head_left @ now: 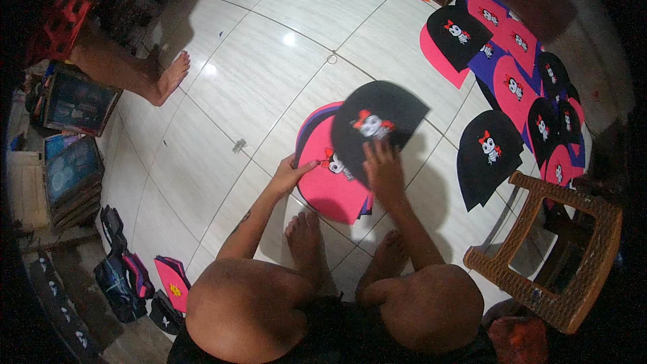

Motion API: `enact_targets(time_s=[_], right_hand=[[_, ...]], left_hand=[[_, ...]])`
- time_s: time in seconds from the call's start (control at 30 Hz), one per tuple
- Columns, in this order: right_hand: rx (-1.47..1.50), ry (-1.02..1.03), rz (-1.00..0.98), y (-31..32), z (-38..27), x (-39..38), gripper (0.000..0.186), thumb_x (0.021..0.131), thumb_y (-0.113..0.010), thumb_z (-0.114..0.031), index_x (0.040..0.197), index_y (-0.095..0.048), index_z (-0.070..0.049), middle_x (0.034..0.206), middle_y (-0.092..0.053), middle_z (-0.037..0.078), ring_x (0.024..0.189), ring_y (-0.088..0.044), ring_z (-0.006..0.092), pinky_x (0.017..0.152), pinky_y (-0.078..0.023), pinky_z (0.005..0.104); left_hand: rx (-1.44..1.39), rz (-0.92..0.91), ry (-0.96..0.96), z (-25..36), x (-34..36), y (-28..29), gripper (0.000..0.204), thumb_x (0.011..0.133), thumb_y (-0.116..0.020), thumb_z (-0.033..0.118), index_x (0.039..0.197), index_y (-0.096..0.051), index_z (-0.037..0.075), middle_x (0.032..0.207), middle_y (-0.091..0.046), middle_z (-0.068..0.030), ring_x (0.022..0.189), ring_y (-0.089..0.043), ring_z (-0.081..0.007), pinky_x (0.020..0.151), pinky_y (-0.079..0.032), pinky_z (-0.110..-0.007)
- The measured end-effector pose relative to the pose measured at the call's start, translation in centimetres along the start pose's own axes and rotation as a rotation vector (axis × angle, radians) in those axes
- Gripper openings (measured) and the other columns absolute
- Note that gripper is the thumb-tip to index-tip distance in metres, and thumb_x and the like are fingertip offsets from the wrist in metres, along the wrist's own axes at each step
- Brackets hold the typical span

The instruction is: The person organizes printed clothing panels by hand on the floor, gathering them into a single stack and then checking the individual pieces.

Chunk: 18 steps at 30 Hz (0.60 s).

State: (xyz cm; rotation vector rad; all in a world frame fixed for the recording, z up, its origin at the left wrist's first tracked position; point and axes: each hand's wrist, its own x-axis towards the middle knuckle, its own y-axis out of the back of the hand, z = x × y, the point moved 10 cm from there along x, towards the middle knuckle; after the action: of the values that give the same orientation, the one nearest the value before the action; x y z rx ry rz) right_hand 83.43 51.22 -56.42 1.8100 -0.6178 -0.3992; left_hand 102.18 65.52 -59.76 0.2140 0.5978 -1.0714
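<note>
Our left hand (286,176) flat on pink stack (330,189) | right hand (383,170) pinching black piece (377,125) | wicker stool (546,256) at four o'clock | spread pieces (512,81) at two o'clock

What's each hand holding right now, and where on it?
Right hand lifts the black panel by its lower edge. Left hand lies flat on the pink stack.

Glossy white tiled floor (269,74), perhaps wicker stool (546,256).
</note>
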Motion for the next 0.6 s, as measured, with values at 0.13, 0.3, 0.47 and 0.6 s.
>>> enact_targets(time_s=[0.13,0.3,0.47,0.6], right_hand=[[-0.044,-0.067,0.098,3.3,3.8,-0.2,0.063,0.097,-0.052,-0.043,0.148,-0.041,-0.007,0.156,-0.031,0.02,0.145,-0.023,0.0414,0.116,-0.015,0.064],[-0.009,0.026,0.037,3.5,2.7,-0.6,0.064,0.099,-0.049,-0.042,0.149,-0.039,-0.004,0.157,-0.026,0.024,0.146,-0.019,0.0452,0.116,-0.008,0.0655],[0.042,0.294,0.048,-0.1,-0.3,-1.5,0.04,0.089,-0.055,-0.031,0.122,-0.06,-0.009,0.137,-0.048,0.016,0.132,-0.04,0.0411,0.105,-0.025,0.0688],[0.347,0.632,0.123,0.2,-9.2,-6.4,0.029,0.081,-0.068,-0.022,0.107,-0.07,-0.012,0.126,-0.063,0.012,0.125,-0.054,0.0345,0.104,-0.029,0.0699]], left_hand=[[-0.024,0.003,-0.045,0.1,-0.3,0.0,0.038,0.092,-0.071,0.016,0.123,-0.06,-0.003,0.112,-0.069,-0.0112,0.097,-0.067,-0.017,0.086,-0.055,-0.032],[0.09,0.114,-0.138,0.1,-0.1,1.0,0.036,0.094,-0.068,0.016,0.123,-0.059,-0.005,0.109,-0.07,-0.012,0.094,-0.067,-0.0166,0.084,-0.055,-0.03],[0.566,0.342,-0.412,1.8,-0.1,1.0,0.036,0.102,-0.055,0.025,0.115,-0.063,-0.007,0.108,-0.07,-0.0144,0.093,-0.067,-0.0223,0.082,-0.053,-0.035],[-0.071,0.213,-0.146,-3.2,1.9,3.8,0.044,0.103,-0.051,0.035,0.111,-0.065,-0.006,0.1,-0.068,-0.0101,0.09,-0.064,-0.0228,0.084,-0.051,-0.035]])
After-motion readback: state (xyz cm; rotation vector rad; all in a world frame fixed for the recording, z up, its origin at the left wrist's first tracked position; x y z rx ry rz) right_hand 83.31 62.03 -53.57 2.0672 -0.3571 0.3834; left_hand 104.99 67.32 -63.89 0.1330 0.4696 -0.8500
